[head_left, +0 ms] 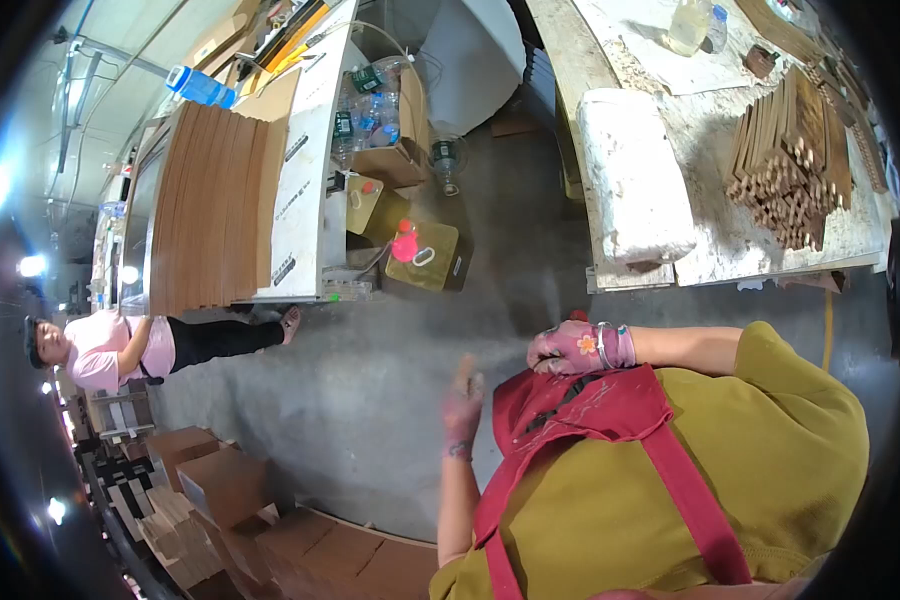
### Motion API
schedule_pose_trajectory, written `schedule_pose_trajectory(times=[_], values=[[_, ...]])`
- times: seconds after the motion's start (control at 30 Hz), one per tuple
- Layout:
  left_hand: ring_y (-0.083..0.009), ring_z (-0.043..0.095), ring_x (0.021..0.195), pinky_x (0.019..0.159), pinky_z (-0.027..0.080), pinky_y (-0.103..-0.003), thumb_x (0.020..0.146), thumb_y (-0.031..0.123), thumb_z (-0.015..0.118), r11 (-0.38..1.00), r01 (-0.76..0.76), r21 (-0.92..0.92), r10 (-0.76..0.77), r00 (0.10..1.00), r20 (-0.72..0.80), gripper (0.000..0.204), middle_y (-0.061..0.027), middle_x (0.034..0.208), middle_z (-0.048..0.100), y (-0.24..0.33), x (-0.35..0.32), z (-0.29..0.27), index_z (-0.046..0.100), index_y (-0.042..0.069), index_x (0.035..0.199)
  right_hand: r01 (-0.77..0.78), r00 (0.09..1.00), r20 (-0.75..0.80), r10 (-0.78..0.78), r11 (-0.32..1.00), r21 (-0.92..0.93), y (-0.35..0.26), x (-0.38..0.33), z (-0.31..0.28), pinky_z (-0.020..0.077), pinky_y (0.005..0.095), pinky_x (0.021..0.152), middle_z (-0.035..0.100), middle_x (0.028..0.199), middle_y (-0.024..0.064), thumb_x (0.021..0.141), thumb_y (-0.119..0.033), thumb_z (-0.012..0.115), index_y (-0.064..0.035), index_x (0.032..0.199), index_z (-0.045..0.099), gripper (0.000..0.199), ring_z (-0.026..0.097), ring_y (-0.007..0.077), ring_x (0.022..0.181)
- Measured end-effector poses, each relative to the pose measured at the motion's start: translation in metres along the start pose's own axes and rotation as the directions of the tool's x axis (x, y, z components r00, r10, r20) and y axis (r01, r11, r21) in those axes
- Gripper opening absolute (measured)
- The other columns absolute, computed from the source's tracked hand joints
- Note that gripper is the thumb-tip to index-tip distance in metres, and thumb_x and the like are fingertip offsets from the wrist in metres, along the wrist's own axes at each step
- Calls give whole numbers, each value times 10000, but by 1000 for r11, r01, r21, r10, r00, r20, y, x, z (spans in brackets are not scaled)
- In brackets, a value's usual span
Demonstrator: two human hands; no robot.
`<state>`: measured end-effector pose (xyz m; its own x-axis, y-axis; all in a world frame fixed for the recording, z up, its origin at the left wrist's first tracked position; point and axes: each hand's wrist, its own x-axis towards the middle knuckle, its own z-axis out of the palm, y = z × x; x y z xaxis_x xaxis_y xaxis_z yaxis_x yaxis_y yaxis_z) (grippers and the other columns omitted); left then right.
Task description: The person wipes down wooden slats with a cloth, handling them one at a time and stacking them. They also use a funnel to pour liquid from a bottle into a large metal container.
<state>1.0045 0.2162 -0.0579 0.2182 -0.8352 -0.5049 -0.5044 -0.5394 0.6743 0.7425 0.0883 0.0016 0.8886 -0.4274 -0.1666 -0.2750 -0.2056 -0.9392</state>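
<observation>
My left hand point(461, 408), in a pinkish glove, is raised over the grey floor beside my red apron point(625, 408). Its fingers point away from me, slightly blurred, and nothing shows in them. In a pink flowered glove, my right hand point(575, 349) is curled closed at the apron's upper edge. Its fingertips are turned out of sight, so whatever they may grip is hidden. A small red thing point(578, 315) peeks out just beyond that hand; its kind is unclear.
At the far right, a stained worktable point(710, 240) bears a white wrapped block point(632, 180) and stacked wooden strips point(795, 165). A stack of brown boards point(210, 210) stands far left. Yellowish jugs point(425, 258) sit on the floor. A person point(120, 350) stands left, near cardboard boxes point(225, 485).
</observation>
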Motion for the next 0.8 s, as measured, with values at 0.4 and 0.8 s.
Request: schedule_pose_trajectory(times=[0.4,0.8], values=[[-335,580,1101,940,457,-414,932,129,560,788,-501,358,583,794,-172,354,-167,1186,624,121,119,-194,579,81,1282,-222,934,-199,297,918,327,-2,139,-7,493,338,829,688,958,132,835,-126,540,-31,1041,657,256,658,263,913],[-344,344,1352,1086,311,-469,835,277,677,389,-440,810,761,648,-13,592,-159,1444,385,164,342,-284,495,99,1370,-369,910,-146,388,918,145,46,277,-43,500,384,792,698,896,131,828,-221,570,-33,942,674,244,661,309,885]])
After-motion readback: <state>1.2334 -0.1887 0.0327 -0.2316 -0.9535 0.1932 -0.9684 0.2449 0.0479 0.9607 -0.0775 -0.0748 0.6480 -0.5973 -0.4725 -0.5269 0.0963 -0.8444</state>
